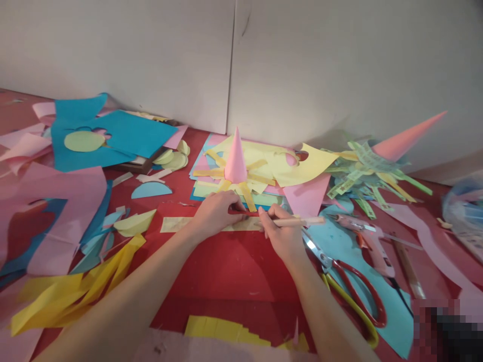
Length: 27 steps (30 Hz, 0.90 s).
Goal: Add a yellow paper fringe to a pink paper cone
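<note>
Across a red table (211, 271), the right hand (283, 236) pinches a pencil (302, 221) over the pale strip (175, 224) at mid-frame; the left hand (217, 208) rests there, its grip unclear. Above stands a pink cone (236, 161); scissors (341, 269) lie lower right.

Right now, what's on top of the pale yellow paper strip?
The left hand and the right hand, which holds a wooden pencil, overlap the pale yellow paper strip. Parts behind the hands are covered, so anything there can't be seen.
</note>
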Each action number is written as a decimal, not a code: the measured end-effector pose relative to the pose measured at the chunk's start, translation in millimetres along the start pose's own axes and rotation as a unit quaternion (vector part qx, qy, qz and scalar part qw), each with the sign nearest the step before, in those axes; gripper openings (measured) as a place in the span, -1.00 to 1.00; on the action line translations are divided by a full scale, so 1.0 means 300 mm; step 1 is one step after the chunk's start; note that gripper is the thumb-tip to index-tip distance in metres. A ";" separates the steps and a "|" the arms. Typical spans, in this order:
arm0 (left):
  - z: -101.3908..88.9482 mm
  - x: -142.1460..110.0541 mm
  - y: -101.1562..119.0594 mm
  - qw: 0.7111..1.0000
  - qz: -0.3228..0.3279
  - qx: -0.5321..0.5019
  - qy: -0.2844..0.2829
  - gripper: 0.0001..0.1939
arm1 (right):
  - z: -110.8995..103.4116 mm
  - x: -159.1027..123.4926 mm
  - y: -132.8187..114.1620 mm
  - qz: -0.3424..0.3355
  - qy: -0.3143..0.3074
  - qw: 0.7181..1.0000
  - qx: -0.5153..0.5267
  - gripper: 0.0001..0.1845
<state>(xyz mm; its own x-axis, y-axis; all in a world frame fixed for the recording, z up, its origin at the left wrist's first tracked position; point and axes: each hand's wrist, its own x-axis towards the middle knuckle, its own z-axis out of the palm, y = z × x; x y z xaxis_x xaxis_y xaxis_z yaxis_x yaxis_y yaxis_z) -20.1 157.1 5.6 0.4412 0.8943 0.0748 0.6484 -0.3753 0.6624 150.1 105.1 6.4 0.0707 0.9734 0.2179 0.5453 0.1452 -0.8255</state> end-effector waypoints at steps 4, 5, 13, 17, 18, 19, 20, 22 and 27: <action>0.002 0.001 -0.002 1.000 0.002 -0.004 0.003 -0.94 | -0.002 -0.002 -0.005 0.008 -0.004 1.000 -0.001 -0.59; 0.002 0.001 -0.002 1.000 0.002 -0.003 0.004 -0.94 | -0.003 -0.003 -0.006 0.015 -0.006 1.000 0.007 -0.59; 0.003 -0.003 -0.002 1.000 -0.003 -0.007 0.005 -0.95 | 0.000 -0.004 -0.001 0.023 -0.009 1.000 0.019 -0.60; 0.003 -0.002 0.001 1.000 -0.006 -0.009 0.004 -0.95 | 0.000 -0.002 0.004 0.006 0.001 1.000 0.003 -0.60; 0.003 -0.002 0.002 1.000 -0.006 -0.009 0.003 -0.95 | -0.001 -0.002 0.006 -0.001 0.003 1.000 -0.005 -0.61; 0.002 -0.002 0.002 1.000 -0.007 -0.008 0.003 -0.94 | -0.001 -0.001 0.008 -0.007 0.004 1.000 -0.012 -0.61; 0.002 -0.002 0.002 1.000 -0.007 -0.008 0.001 -0.94 | -0.002 0.000 0.009 -0.011 0.006 1.000 -0.017 -0.61; 0.001 -0.002 0.001 1.000 -0.009 -0.010 -0.001 -0.94 | -0.002 0.000 0.010 -0.012 0.009 1.000 -0.026 -0.62; 0.003 -0.003 -0.001 1.000 -0.005 -0.012 -0.003 -0.92 | -0.001 -0.001 0.005 -0.004 0.011 1.000 -0.021 -0.62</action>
<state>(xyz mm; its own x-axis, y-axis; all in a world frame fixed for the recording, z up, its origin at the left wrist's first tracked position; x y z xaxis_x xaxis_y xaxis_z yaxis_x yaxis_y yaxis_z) -20.3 156.2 4.7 0.4380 0.8968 0.0631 0.6379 -0.3595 0.6811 151.1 105.1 5.3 0.0838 0.9682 0.2356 0.5810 0.1446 -0.8010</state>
